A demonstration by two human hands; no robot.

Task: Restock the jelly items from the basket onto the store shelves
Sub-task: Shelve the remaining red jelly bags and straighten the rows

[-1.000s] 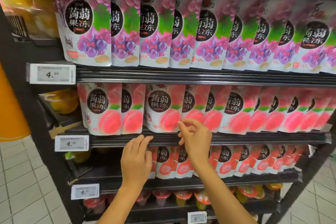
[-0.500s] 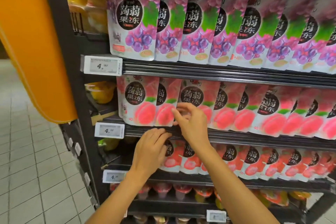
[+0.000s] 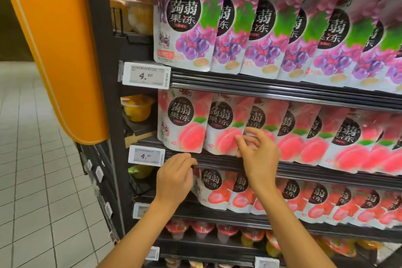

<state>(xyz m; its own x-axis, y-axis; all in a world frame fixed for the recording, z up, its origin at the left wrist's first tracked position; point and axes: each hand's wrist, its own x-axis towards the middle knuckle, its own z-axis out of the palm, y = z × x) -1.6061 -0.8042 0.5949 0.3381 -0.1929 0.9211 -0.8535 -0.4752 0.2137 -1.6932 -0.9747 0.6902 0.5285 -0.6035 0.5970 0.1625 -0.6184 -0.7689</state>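
Observation:
Peach jelly pouches [image 3: 182, 124] stand in a row on the middle shelf, overlapping to the right. My right hand [image 3: 258, 156] is at the second peach pouch [image 3: 224, 124], its spread fingertips touching that pouch's lower right edge. My left hand [image 3: 174, 180] rests lower left against the black front rail [image 3: 217, 160] of that shelf, fingers curled and holding nothing. Grape jelly pouches [image 3: 185, 22] fill the shelf above. More red-and-white pouches [image 3: 213, 187] line the shelf below. The basket is out of view.
An orange sign panel [image 3: 54, 45] hangs left of the black shelf upright [image 3: 102, 72]. Price tags [image 3: 145, 77] reading 4.90 sit at the shelves' left ends. Jelly cups [image 3: 202, 230] fill the lowest shelf. Yellow fruit cups [image 3: 137, 109] show in the adjoining bay. Tiled floor [image 3: 32, 180] lies left.
The view has swung left and closer to the shelf. My right hand shifted left from the third pouch to the second one's edge. My left hand's fingers curled on the rail.

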